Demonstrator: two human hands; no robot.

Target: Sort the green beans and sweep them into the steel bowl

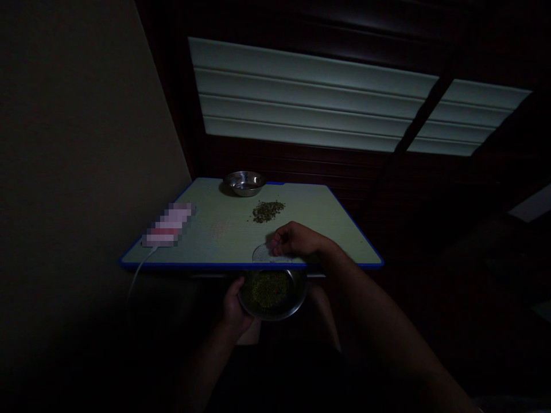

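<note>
My left hand [236, 310] grips the left rim of a steel bowl [298, 304], holding it just below the table's front edge. Small green grains [269, 289] lie in that bowl. Over the table's near edge, my right hand [293, 238] is closed, its fingertips pinched together above a clear round dish or lid [261, 253]. Whatever is between those fingertips is too small and dark to make out. Beyond this hand, a loose pile of greenish-brown grains [267, 211] is spread on the tabletop. A faint patch of pale grains [219, 229] lies left of it.
A second steel bowl [245, 183] stands at the back of the pale table [331, 221], which has a blue rim. At the left lies a blurred-out pinkish phone-like object [167, 225] with a white cable [136, 275]. Walls rise at the left and behind; the room is dim.
</note>
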